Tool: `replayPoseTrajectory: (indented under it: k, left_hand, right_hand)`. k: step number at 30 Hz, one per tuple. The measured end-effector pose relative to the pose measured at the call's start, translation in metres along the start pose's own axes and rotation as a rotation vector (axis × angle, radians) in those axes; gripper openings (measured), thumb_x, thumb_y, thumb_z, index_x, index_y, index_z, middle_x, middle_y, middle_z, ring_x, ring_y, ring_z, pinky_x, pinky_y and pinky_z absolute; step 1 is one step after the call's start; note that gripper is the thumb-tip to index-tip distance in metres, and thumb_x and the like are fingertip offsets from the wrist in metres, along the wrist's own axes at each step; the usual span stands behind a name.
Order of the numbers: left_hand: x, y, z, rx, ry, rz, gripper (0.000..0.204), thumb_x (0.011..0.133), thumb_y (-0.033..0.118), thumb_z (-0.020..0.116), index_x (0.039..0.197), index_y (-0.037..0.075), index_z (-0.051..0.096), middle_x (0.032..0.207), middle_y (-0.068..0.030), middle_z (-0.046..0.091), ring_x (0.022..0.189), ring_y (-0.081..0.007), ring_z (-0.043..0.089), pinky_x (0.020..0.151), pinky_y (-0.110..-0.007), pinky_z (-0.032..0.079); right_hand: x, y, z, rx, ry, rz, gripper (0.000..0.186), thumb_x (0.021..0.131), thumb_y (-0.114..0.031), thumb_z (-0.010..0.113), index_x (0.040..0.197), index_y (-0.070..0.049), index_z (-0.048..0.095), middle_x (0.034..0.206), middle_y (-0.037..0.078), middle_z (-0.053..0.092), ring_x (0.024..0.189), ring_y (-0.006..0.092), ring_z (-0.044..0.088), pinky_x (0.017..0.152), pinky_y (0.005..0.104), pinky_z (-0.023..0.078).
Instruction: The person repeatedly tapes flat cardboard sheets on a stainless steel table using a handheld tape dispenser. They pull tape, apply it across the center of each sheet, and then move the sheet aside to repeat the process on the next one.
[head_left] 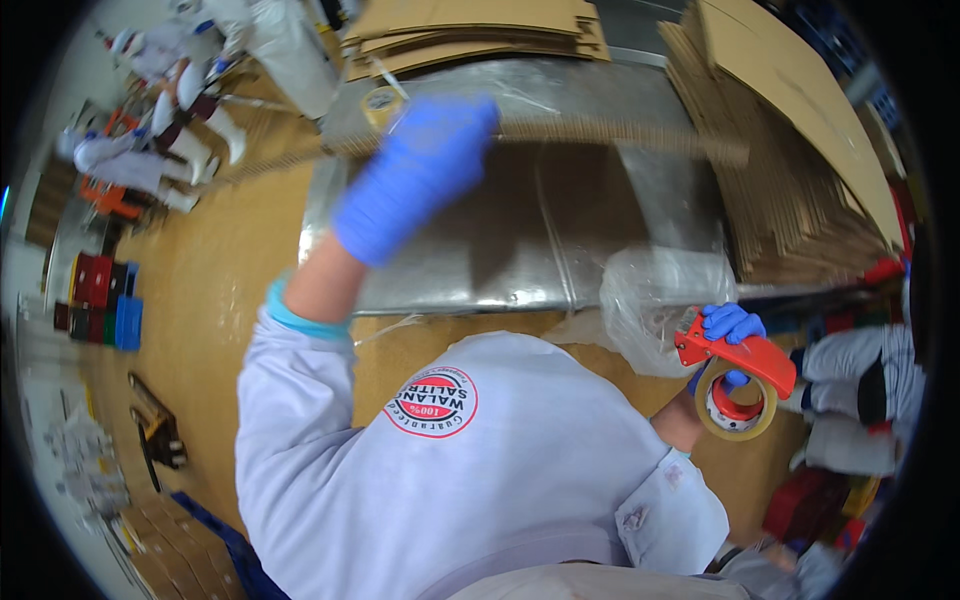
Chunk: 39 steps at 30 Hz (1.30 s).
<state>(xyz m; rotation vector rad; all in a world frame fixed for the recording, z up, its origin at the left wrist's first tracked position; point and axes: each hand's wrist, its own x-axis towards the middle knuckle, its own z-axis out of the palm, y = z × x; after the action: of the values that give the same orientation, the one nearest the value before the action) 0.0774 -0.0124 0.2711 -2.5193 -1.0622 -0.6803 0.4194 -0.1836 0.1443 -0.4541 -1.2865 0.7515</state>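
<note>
My left hand (418,172), in a blue glove and blurred by motion, is raised over the metal table (400,285). It is closed on a flattened cardboard box (620,135), which shows almost edge-on as a long strip running left to right; the fingertips are hidden. Off to the right, beyond the table's near edge, my right hand (733,323) grips a red tape dispenser (755,368). A roll of clear tape (717,422) is mounted in it. Behind my left hand, another tape roll (381,104) stands on the table.
Flattened cartons (480,25) are stacked at the table's far side. A taller carton stack (790,190) leans at the right. Clear plastic (665,305) hangs over the near edge. Co-workers (150,150) are at far left, others (855,390) at right. A pallet jack (155,430) stands on the floor.
</note>
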Motion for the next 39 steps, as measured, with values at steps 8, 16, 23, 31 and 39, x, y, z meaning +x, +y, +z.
replayPoseTrajectory:
  k: [8,16,23,31,39]
  left_hand:
    - [0.171,-0.152,-0.036,-0.324,-0.322,0.031,0.038,0.066,0.012,0.065,0.104,0.007,0.058,0.085,-0.0124,0.062,0.079,-0.0233,0.059,0.072,-0.031,0.046]
    - [0.160,-0.130,0.112,-0.118,0.355,-0.167,0.057,0.070,0.019,0.068,0.121,0.006,0.047,0.112,-0.0151,0.054,0.101,-0.0258,0.052,0.087,-0.033,0.041]
    - [-0.111,-0.252,0.174,-0.095,-0.086,-0.793,0.100,0.063,0.057,0.065,0.137,0.010,0.016,0.133,-0.0281,0.027,0.123,-0.0420,0.026,0.101,-0.048,0.021]
    - [-0.269,-0.223,0.162,-0.929,0.006,-1.557,0.049,0.070,0.036,0.066,0.092,-0.007,0.058,0.092,-0.0170,0.061,0.081,-0.0262,0.059,0.073,-0.036,0.047]
    - [-0.362,-0.202,0.152,-0.808,0.016,-1.559,0.026,0.075,0.013,0.060,0.092,-0.006,0.058,0.081,-0.0124,0.062,0.068,-0.0183,0.059,0.060,-0.030,0.048]
  right_hand:
    - [-0.069,-0.020,0.024,-0.172,0.258,-0.017,0.041,0.065,-0.037,0.071,0.081,-0.006,0.050,0.077,0.012,0.059,0.076,0.0239,0.053,0.080,0.0384,0.041]
    - [-0.054,-0.013,0.081,-0.204,0.428,0.091,0.040,0.065,-0.035,0.071,0.081,-0.005,0.049,0.076,0.010,0.056,0.075,0.0219,0.054,0.081,0.0364,0.042]
    - [-0.048,0.022,0.069,-0.012,0.262,0.027,0.039,0.070,-0.038,0.066,0.080,-0.006,0.046,0.074,0.010,0.053,0.075,0.0212,0.054,0.081,0.0361,0.042]
    - [-0.034,0.045,0.112,-0.077,0.547,0.132,0.038,0.069,-0.035,0.063,0.083,-0.003,0.048,0.082,0.014,0.058,0.078,0.0221,0.054,0.080,0.0348,0.043]
    - [-0.027,0.079,0.153,-0.247,0.526,0.271,0.027,0.067,-0.023,0.060,0.079,0.000,0.056,0.080,0.011,0.059,0.079,0.0196,0.054,0.075,0.0278,0.042]
